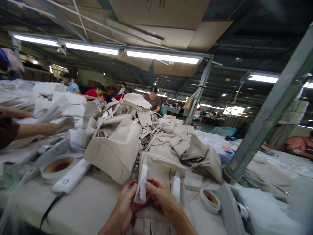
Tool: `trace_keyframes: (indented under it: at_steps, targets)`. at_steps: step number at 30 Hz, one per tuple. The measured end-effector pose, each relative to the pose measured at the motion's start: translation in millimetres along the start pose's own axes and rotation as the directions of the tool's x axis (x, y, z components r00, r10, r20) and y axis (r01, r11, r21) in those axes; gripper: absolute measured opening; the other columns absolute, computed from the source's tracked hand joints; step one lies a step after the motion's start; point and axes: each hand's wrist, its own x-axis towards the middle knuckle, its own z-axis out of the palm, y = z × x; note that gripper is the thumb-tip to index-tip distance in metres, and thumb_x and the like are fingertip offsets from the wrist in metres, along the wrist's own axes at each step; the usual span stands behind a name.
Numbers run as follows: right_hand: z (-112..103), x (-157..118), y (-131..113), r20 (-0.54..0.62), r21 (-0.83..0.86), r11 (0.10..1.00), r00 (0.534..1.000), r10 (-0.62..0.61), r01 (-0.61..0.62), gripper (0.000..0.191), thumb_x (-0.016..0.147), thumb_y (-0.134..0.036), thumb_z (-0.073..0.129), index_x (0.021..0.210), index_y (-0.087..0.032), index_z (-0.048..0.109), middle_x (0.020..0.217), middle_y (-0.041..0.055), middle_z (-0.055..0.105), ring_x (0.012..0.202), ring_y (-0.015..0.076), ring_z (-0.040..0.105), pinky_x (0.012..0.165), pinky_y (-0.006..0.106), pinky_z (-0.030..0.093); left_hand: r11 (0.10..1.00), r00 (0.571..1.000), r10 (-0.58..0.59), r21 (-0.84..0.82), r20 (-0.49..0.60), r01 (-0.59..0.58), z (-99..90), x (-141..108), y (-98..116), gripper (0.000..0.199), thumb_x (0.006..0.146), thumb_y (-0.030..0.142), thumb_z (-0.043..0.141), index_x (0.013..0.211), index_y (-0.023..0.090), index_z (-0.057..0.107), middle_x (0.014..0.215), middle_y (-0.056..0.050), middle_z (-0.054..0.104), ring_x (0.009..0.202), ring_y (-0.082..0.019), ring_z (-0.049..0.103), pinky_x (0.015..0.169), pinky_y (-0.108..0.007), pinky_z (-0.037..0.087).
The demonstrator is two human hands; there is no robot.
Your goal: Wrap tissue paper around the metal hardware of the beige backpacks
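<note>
A cream handbag (156,160) lies in front of me on the table. A strip of white paper (141,184) stands up over one of its straps. My left hand (126,200) pinches the strip's left edge near its lower end. The curled fingers of my right hand (158,194) hold its right edge; what lies behind the paper is hidden. A second white paper wrap (176,188) covers another strap just right of my right hand. A larger cream bag (113,151) leans on its side beyond my left hand.
Cream bags (198,147) pile up ahead. A white handheld device (72,178) with a black cable and a tape roll (57,167) lie left. Another tape roll (210,200) and a grey tape dispenser (232,209) stand right, near a metal post (266,107). A co-worker's arms (36,129) reach in from the left.
</note>
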Motion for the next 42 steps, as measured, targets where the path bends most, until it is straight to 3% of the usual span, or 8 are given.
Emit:
trace_keyframes:
  at_steps: [3, 8, 14, 18, 23, 29, 35, 42]
  targets:
    - [5, 3, 3, -0.039, -0.043, 0.999, 0.999, 0.018, -0.02, 0.045, 0.062, -0.05, 0.076, 0.088, -0.015, 0.066, 0.059, -0.0042, 0.059, 0.042, 0.0044, 0.036, 0.038, 0.019, 0.017, 1.0, 1.0, 0.013, 0.013, 0.022, -0.013, -3.1, 2, -5, 0.02, 0.076, 0.023, 0.075, 0.085, 0.014, 0.059, 0.072, -0.005, 0.072, 0.062, -0.018, 0.068, 0.062, -0.033, 0.06]
    - [11, 10, 14, -0.096, -0.162, 0.983, 0.99, -0.098, 0.082, 0.021, 0.065, -0.035, 0.067, 0.071, -0.016, 0.06, 0.062, -0.0025, 0.06, 0.056, 0.0111, 0.052, 0.053, 0.023, 0.039, 0.995, 0.988, -0.092, 0.057, 0.127, 0.086, -7.5, 2, -3, 0.025, 0.076, 0.027, 0.077, 0.086, 0.006, 0.07, 0.074, -0.01, 0.072, 0.062, -0.016, 0.066, 0.062, -0.03, 0.06]
    - [17, 7, 16, -0.139, -0.584, 0.793, 0.941, -0.308, 0.174, 0.008, 0.067, -0.025, 0.058, 0.066, -0.019, 0.054, 0.065, -0.0018, 0.057, 0.065, 0.0151, 0.052, 0.062, 0.028, 0.037, 0.985, 0.972, -0.17, 0.065, 0.161, 0.162, -14.2, 3, 2, 0.026, 0.075, 0.025, 0.079, 0.091, 0.006, 0.072, 0.08, -0.011, 0.073, 0.065, -0.016, 0.068, 0.062, -0.027, 0.06]
    - [16, 4, 16, -0.081, -0.572, 0.801, 0.959, -0.272, 0.179, 0.009, 0.069, -0.026, 0.057, 0.075, -0.019, 0.055, 0.07, -0.0018, 0.058, 0.067, 0.0152, 0.052, 0.062, 0.027, 0.038, 0.976, 0.951, -0.217, 0.077, 0.221, 0.205, -16.7, 6, 5, 0.031, 0.074, 0.026, 0.08, 0.097, 0.006, 0.071, 0.086, -0.011, 0.074, 0.067, -0.017, 0.069, 0.061, -0.027, 0.06]
    - [19, 9, 17, -0.149, -0.599, 0.791, 0.954, -0.26, 0.122, 0.016, 0.071, -0.031, 0.059, 0.064, -0.021, 0.048, 0.062, -0.0042, 0.049, 0.065, 0.0148, 0.046, 0.06, 0.026, 0.034, 0.973, 0.946, -0.231, 0.07, 0.228, 0.221, -19.5, 11, 8, 0.029, 0.072, 0.027, 0.081, 0.091, 0.008, 0.07, 0.08, -0.009, 0.074, 0.069, -0.019, 0.07, 0.066, -0.031, 0.061]
    - [29, 2, 21, -0.254, -0.724, 0.685, 0.893, -0.371, 0.079, 0.017, 0.071, -0.028, 0.06, 0.064, -0.023, 0.045, 0.058, -0.0049, 0.046, 0.059, 0.0137, 0.041, 0.058, 0.028, 0.029, 0.976, 0.949, -0.215, 0.095, 0.231, 0.198, -22.9, 13, 5, 0.028, 0.071, 0.029, 0.081, 0.088, 0.011, 0.067, 0.082, -0.009, 0.074, 0.072, -0.021, 0.071, 0.065, -0.035, 0.061]
    - [14, 10, 15, -0.069, -0.437, 0.894, 0.987, -0.145, 0.101, 0.021, 0.077, -0.038, 0.047, 0.064, -0.022, 0.043, 0.058, -0.005, 0.043, 0.056, 0.0116, 0.043, 0.054, 0.024, 0.034, 0.974, 0.956, -0.22, 0.092, 0.193, 0.205, -22.8, 15, 1, 0.031, 0.069, 0.027, 0.083, 0.087, 0.011, 0.065, 0.082, -0.012, 0.075, 0.071, -0.023, 0.072, 0.065, -0.034, 0.06]
    - [18, 22, 17, -0.177, -0.561, 0.824, 0.961, -0.213, 0.079, 0.024, 0.073, -0.032, 0.057, 0.056, -0.022, 0.044, 0.054, -0.0056, 0.041, 0.056, 0.0115, 0.04, 0.055, 0.026, 0.029, 0.974, 0.952, -0.219, 0.1, 0.215, 0.202, -23.5, 14, 4, 0.034, 0.066, 0.03, 0.085, 0.087, 0.01, 0.066, 0.08, -0.01, 0.075, 0.072, -0.021, 0.071, 0.065, -0.033, 0.06]
